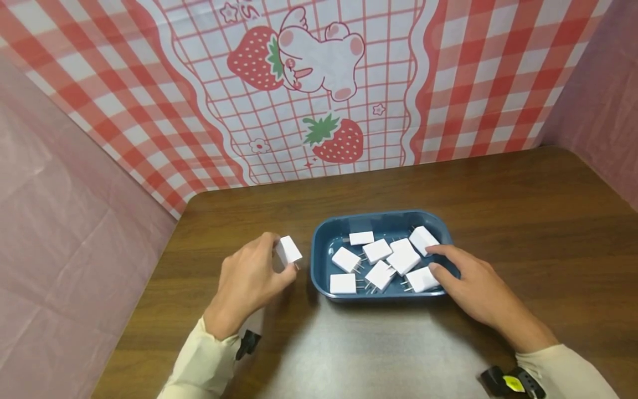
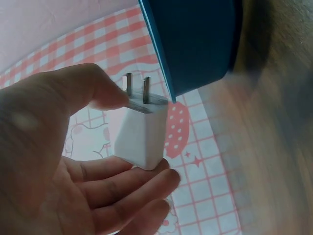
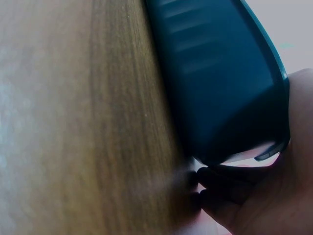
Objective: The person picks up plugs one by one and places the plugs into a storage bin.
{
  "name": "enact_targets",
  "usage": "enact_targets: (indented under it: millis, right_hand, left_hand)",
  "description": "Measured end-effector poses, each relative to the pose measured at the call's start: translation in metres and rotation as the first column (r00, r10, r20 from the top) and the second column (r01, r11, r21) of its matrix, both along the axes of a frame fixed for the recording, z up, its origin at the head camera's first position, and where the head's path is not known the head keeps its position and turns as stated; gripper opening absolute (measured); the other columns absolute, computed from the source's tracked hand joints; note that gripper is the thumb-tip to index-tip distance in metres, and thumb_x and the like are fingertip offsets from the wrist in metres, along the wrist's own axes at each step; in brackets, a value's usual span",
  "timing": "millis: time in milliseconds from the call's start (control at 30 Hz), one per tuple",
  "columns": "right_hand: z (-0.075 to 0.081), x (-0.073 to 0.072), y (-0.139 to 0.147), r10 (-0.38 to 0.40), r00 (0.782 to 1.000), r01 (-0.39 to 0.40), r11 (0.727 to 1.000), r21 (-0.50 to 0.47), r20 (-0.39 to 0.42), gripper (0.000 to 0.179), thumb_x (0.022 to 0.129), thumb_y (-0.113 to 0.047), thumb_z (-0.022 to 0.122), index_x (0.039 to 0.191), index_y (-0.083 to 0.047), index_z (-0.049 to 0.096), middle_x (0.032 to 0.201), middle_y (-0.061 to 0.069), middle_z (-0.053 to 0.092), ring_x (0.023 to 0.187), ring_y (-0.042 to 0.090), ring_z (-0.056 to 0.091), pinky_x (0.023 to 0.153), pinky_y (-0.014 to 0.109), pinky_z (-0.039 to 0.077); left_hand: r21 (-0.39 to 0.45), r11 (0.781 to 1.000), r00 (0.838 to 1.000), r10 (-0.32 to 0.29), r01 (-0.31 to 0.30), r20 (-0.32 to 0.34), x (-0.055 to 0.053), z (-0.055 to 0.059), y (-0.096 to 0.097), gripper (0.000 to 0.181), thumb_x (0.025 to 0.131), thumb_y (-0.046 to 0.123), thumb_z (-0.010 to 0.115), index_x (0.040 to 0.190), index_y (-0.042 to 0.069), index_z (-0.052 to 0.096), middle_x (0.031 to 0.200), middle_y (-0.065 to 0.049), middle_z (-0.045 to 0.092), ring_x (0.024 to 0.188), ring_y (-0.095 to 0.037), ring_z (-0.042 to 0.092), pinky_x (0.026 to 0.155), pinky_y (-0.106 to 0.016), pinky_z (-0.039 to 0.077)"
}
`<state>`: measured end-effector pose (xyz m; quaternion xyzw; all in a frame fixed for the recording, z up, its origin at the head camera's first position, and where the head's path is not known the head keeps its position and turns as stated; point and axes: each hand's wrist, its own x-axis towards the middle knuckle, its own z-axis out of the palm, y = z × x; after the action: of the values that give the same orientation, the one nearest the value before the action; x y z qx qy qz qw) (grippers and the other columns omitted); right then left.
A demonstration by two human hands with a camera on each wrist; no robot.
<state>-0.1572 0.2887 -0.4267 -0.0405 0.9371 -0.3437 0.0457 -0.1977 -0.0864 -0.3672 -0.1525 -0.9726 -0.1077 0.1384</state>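
My left hand [image 1: 249, 274] pinches a white plug charger [image 1: 288, 251] between thumb and fingers, just left of a blue tray [image 1: 319, 291]. In the left wrist view, the charger [image 2: 139, 132] has its two metal prongs pointing up, with the thumb near the prong end. Several more white chargers [image 1: 343, 284] lie loosely in the tray. My right hand [image 1: 471, 285] holds the tray's right end, thumb and forefinger over the rim close to two chargers. In the right wrist view, other fingers [image 3: 225, 191] bend outside the tray wall [image 3: 220, 83], their tips dark.
The tray stands on a brown wooden table [image 1: 518, 221]. Behind it hangs a red-and-white checked cloth [image 1: 463, 83] with strawberries, and pink fabric [image 1: 65, 249] covers the left side. Both wrists wear black straps [image 1: 247, 343].
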Motion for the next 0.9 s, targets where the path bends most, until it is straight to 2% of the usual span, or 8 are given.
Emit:
enact_targets:
  millis: [333, 667, 800, 900]
  right_hand:
    - [0.0, 0.001, 0.0, -0.008, 1.0, 0.008, 1.0, -0.001, 0.006, 0.055, 0.103, -0.047, 0.048, 0.146, -0.013, 0.049, 0.15, 0.024, 0.043, 0.135, 0.048, 0.039, 0.1, 0.073, 0.03]
    - [0.0, 0.001, 0.001, 0.001, 1.0, -0.001, 1.0, -0.007, -0.011, 0.053, 0.103, -0.047, 0.048, 0.145, -0.014, 0.05, 0.149, 0.023, 0.044, 0.134, 0.048, 0.04, 0.1, 0.072, 0.03]
    - [0.0, 0.001, 0.0, 0.003, 1.0, -0.003, 1.0, -0.008, -0.015, 0.053, 0.103, -0.047, 0.048, 0.145, -0.014, 0.051, 0.149, 0.023, 0.045, 0.134, 0.047, 0.04, 0.1, 0.072, 0.031]
    - [0.0, 0.001, 0.0, 0.003, 1.0, -0.003, 1.0, -0.009, -0.017, 0.053, 0.103, -0.047, 0.048, 0.144, -0.014, 0.051, 0.148, 0.022, 0.046, 0.134, 0.047, 0.041, 0.1, 0.072, 0.031]
  left_hand:
    - [0.007, 0.998, 0.998, -0.058, 0.058, -0.029, -0.004, 0.005, 0.018, 0.05, 0.082, 0.053, 0.071, 0.11, 0.012, 0.067, 0.085, -0.001, 0.067, 0.067, -0.014, 0.058, 0.052, -0.032, 0.047]
    - [0.003, 0.993, 0.993, -0.121, 0.121, -0.01, -0.008, 0.005, 0.041, 0.053, 0.083, 0.056, 0.07, 0.112, 0.012, 0.07, 0.095, 0.001, 0.067, 0.066, -0.01, 0.053, 0.051, -0.028, 0.043]
    - [-0.022, 0.99, 0.99, -0.14, 0.14, -0.009, -0.009, 0.005, 0.048, 0.053, 0.083, 0.056, 0.07, 0.111, 0.011, 0.071, 0.094, 0.002, 0.066, 0.064, -0.009, 0.051, 0.049, -0.027, 0.041]
    - [-0.043, 0.987, 0.988, -0.154, 0.154, -0.005, -0.011, 0.005, 0.053, 0.049, 0.084, 0.057, 0.069, 0.106, 0.013, 0.071, 0.088, 0.004, 0.065, 0.061, -0.009, 0.05, 0.047, -0.026, 0.039]
